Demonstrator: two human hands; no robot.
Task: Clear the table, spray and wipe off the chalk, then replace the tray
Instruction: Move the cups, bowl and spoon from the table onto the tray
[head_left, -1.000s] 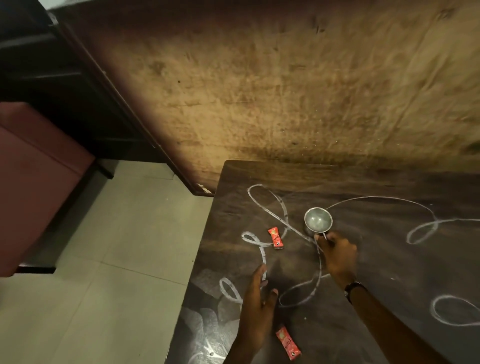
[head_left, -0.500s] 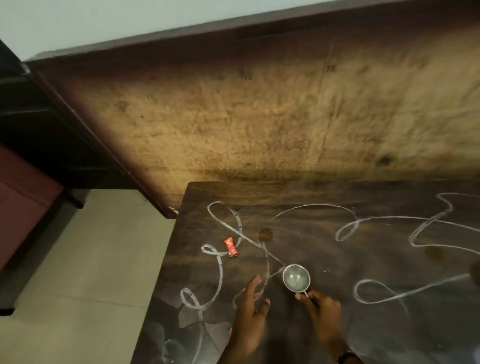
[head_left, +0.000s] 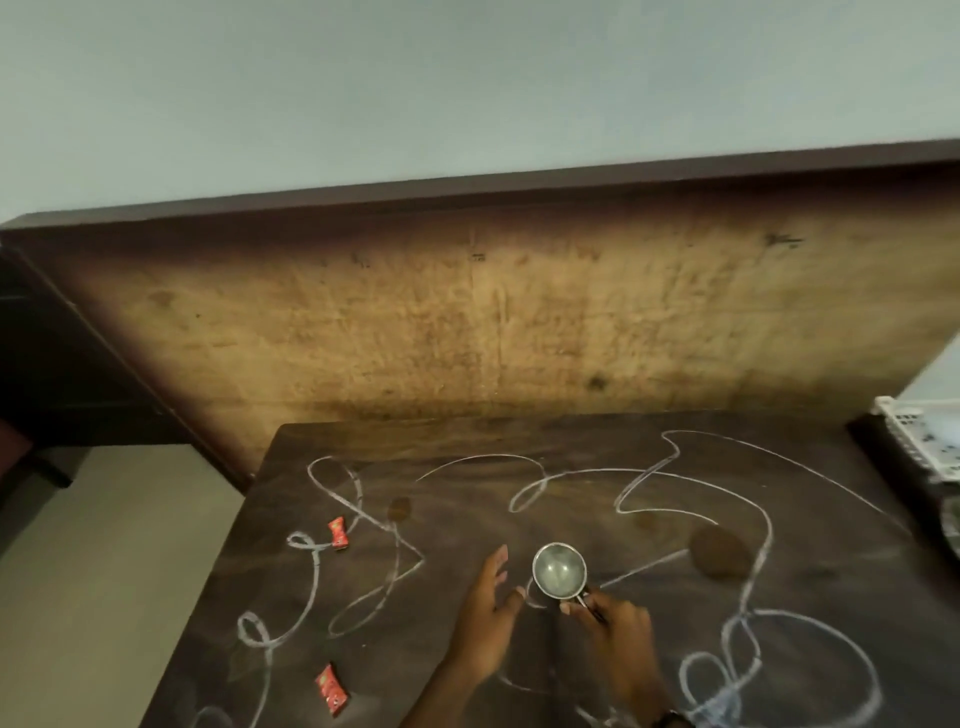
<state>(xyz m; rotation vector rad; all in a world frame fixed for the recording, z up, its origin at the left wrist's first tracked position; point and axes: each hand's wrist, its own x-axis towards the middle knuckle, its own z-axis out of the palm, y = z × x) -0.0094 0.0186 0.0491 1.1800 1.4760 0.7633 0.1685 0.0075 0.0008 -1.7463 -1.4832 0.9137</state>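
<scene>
- Head view: a dark wooden counter (head_left: 467, 452) fills the lower half of the picture, covered in looping white chalk lines (head_left: 644, 473).
- The right hand (head_left: 618, 639) is closed on the thin handle of a small metal cup (head_left: 559, 569), pinching it between thumb and fingers; the cup sits upright near the middle of the counter with its open mouth facing up, though whether its base touches the surface or hangs just above it is hard to tell.
- The left hand (head_left: 485, 618) is open and holds nothing, fingers spread and pointing away from the person, just left of the cup but not touching it.
- A small red packet (head_left: 338, 533) lies flat on the counter well to the left, on top of a chalk loop.
- A second red packet (head_left: 331, 688) lies nearer the person, near the counter's left edge.
- A white slotted tray (head_left: 914, 436) shows at the far right edge, partly cut off, resting off to the side of the chalked area.
- A worn wooden panel (head_left: 467, 322) stands upright behind the counter, with a pale wall (head_left: 415, 88) above it.
- Pale floor tiles (head_left: 104, 571) show to the left of the counter.
</scene>
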